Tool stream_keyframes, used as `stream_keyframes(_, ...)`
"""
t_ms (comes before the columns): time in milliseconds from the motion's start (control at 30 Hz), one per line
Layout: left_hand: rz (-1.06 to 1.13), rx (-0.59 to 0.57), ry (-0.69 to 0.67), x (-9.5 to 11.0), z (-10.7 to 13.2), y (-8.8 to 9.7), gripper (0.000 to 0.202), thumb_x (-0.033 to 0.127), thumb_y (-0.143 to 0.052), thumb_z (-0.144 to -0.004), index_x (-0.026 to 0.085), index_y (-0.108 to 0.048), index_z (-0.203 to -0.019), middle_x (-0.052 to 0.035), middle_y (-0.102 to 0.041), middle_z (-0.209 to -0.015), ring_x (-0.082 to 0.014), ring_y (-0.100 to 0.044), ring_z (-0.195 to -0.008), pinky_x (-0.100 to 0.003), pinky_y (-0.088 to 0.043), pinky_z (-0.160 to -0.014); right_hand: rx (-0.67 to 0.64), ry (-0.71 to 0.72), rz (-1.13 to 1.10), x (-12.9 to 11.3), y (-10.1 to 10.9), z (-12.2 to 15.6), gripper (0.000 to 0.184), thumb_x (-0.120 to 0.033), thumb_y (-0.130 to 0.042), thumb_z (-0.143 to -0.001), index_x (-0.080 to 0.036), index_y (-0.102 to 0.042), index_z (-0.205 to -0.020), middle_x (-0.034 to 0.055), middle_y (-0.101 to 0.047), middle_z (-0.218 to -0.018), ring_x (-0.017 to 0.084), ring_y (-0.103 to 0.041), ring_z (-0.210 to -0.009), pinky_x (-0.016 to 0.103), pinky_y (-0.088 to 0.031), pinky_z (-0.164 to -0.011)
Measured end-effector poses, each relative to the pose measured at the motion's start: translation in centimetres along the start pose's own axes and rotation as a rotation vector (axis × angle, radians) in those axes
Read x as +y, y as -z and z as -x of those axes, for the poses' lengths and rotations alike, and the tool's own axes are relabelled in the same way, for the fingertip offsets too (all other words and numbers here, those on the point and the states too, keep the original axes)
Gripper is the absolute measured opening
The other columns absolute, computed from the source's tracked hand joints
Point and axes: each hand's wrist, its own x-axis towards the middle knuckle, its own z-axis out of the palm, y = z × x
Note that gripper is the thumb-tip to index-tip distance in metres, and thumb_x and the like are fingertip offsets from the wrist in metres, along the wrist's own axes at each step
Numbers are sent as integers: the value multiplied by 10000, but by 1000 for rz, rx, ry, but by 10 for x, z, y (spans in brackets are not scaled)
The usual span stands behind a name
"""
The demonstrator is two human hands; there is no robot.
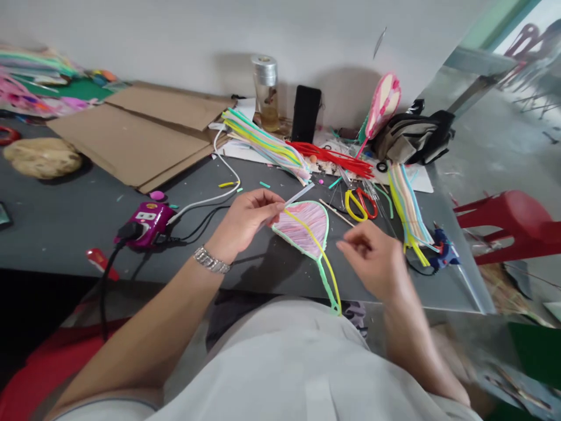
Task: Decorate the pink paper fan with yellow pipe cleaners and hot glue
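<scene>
My left hand (256, 219), with a metal watch on its wrist, pinches one end of a yellow pipe cleaner (313, 237). That strip curves down across a fan-shaped piece (302, 225) with pink filling, a pale green edge and a green stem (326, 280). A whitish translucent stick (300, 194) shows just past my left fingertips; whether they hold it is unclear. To the right of the fan shape, my right hand (372, 257) is raised with its fingers curled together, their contents hidden. A thin wooden stick (335, 211) lies just beyond it.
Behind are scissors (357, 204), red pipe cleaners (333, 156), pastel bundles (267, 143), a bottle (266, 93) and a phone (305, 114). Cardboard (144, 134) and a purple power socket (146, 223) with cables lie left. A glue gun (447, 251) rests near the right edge.
</scene>
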Motion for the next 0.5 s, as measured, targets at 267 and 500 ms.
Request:
stream_keyframes(267, -10, -7, -23, 4, 5, -9, 189, 308, -840, -723, 165, -720, -752, 3, -607, -599, -110, -515, -563, -244, -380, -545, -132, -53, -223, 3, -43, -19, 179, -335, -649, -901, -183, -682, -813, -7, -625, -739, 123, -506, -662, 260, -383, -632)
stream_keyframes(500, -203, 70, -88, -5, 5, -10, 139, 277, -810, -739, 162, -739, -773, -2, -643, -623, -115, -543, -572, -242, -413, -560, -327, -92, -211, -1, -31, -15, 184, -300, -641, -876, -176, -659, -742, -37, -562, -650, 106, -437, -628, 246, -326, -603)
